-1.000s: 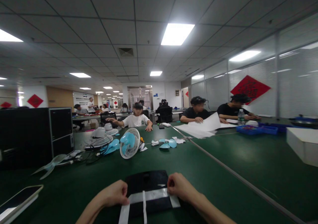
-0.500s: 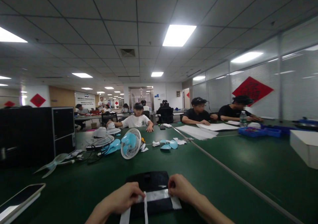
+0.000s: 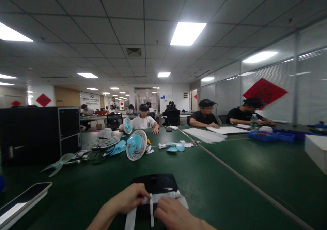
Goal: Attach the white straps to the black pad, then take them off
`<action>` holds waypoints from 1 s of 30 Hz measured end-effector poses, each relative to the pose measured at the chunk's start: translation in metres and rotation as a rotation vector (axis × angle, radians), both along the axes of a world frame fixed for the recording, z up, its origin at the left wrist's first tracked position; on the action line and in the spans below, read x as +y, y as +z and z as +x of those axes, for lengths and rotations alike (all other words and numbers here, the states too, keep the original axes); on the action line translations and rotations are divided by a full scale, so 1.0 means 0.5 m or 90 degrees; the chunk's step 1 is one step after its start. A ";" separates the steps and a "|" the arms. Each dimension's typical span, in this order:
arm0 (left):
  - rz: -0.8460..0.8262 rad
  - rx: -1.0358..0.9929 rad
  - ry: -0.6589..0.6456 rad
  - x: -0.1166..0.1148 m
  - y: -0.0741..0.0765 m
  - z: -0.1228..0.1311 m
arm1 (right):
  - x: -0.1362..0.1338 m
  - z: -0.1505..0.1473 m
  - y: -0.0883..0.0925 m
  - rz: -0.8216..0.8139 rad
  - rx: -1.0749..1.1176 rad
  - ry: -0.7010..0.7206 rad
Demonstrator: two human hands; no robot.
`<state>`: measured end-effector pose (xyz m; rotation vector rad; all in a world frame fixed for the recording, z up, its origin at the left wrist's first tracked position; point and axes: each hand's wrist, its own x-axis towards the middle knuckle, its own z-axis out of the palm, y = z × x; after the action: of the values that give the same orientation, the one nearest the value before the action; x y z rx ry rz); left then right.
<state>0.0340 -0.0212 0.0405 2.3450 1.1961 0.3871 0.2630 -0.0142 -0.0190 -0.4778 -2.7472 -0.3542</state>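
A flat black case lies on the green table in front of me, with a wide white strip across it. A narrow white strip runs down over the case toward me. My left hand is closed, thumb and finger pinching at the narrow strip's upper end. Another white band hangs below that hand. My right hand rests over the right part of the case, fingers curled together beside the narrow strip. What its fingertips hold, if anything, is hidden.
A phone-like device lies at the near left. Beyond are a computer tower, a fan head, loose blue blades and cables. A metal strip crosses the table. Blue trays stand right; co-workers sit opposite.
My right hand has moved left and toward me, from the wide strip's right end to beside the narrow strip. My left hand stays pinched. A co-worker opposite has lifted a small fan part.
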 end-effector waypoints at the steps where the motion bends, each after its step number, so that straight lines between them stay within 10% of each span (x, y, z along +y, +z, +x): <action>1: 0.000 -0.002 0.002 0.000 -0.001 0.001 | 0.006 -0.009 -0.010 0.035 -0.012 0.000; 9: 0.007 0.014 0.006 0.002 -0.004 0.000 | 0.018 -0.041 -0.035 0.212 0.060 0.044; 30: 0.024 0.020 0.010 0.000 -0.005 0.008 | 0.011 -0.042 -0.018 0.175 0.193 0.110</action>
<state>0.0380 -0.0210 0.0380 2.3830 1.2328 0.3822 0.2421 -0.0089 -0.0280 -0.2011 -2.3783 -0.5554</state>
